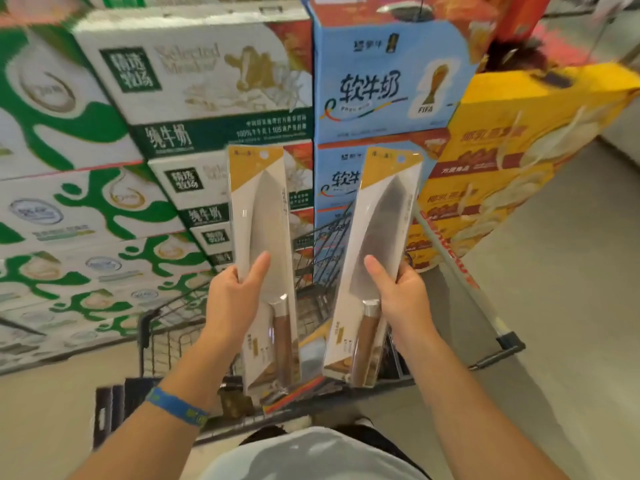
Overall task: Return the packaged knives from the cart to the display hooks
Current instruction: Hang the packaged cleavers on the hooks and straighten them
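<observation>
Two packaged knives stand upright in front of me, each a wide steel blade with a wooden handle on a white and gold card with a hang hole at the top. My left hand (232,299) grips the left packaged knife (266,216) by its left edge, thumb across the blade. My right hand (401,299) grips the right packaged knife (379,230) by its right edge, thumb on the blade. Below both lies the wire cart (166,334), with a few more packages in its basket. No display hooks are in view.
Stacked milk cartons fill the view ahead: green and white ones (104,168) at left, blue ones (388,81) in the middle, yellow boxes (512,140) at right. The cart's handle bar (460,271) runs along the right. Bare grey floor (571,271) opens to the right.
</observation>
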`<state>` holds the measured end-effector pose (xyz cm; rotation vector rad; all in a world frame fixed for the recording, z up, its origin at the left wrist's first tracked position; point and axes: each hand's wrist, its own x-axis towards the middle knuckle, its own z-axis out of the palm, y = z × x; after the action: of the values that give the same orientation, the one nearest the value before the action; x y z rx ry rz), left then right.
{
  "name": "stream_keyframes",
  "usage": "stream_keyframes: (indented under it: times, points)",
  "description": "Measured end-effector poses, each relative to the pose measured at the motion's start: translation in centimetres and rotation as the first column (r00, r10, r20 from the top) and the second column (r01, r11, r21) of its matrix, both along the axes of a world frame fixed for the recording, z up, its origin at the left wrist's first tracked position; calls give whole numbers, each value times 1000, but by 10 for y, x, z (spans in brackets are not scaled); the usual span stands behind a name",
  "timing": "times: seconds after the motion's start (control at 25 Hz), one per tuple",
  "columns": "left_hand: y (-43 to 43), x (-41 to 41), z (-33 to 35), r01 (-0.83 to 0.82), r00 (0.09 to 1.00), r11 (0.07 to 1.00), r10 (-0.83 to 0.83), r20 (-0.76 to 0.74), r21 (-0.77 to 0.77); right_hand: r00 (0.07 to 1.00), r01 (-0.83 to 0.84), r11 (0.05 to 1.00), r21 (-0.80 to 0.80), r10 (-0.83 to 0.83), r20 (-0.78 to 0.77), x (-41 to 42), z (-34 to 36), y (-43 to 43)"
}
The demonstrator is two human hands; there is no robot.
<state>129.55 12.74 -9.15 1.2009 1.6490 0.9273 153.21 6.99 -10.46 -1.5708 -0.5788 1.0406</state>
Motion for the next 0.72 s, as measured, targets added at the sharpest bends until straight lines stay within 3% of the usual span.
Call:
stream_keyframes:
  times: [0.2, 0.32, 0.4, 0.52, 0.64, 0.72]
  points:
    - [31, 20, 12, 260, 957, 965, -253, 145, -34, 946, 316, 946, -71, -307, 107, -4, 22, -14]
    - [33, 87, 26, 460, 876, 886, -443, 190, -58, 816, 564, 822, -81, -540, 205, 40, 45, -58]
    - [17, 145, 35, 593, 789, 805, -583, 191, 8, 704, 698, 714, -49, -673, 227, 68, 62, -107]
    - [-41, 234, 51, 814, 569, 578, -814, 113, 64, 468, 873, 487, 8, -842, 268, 91, 86, -207]
    - [-120, 299, 60, 930, 350, 357, -933, 90, 83, 201, 970, 234, 72, -927, 316, 87, 97, -309]
    - [-178, 325, 61, 984, 159, 161, -987, 22, 76, 39, 994, 67, 85, -952, 304, 71, 95, -372]
